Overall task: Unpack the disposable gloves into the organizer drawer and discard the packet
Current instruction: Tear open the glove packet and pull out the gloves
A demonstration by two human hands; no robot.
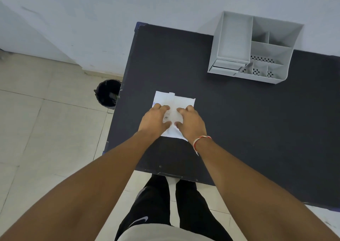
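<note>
A white packet of disposable gloves (181,100) lies flat on the black table (248,121), near its left side. My left hand (155,120) and my right hand (191,123) rest on the packet side by side, thumbs and fingers pinching the thin translucent material between them at the packet's middle. A bit of blue print shows at the packet's left edge. The grey desk organizer (257,47) stands at the table's far right against the wall; its small drawer (227,66) at the front left looks pushed in.
A black waste bin (108,94) with a dark liner stands on the tiled floor just left of the table's far left edge. A pale wall runs behind the table. My legs are at the table's near edge.
</note>
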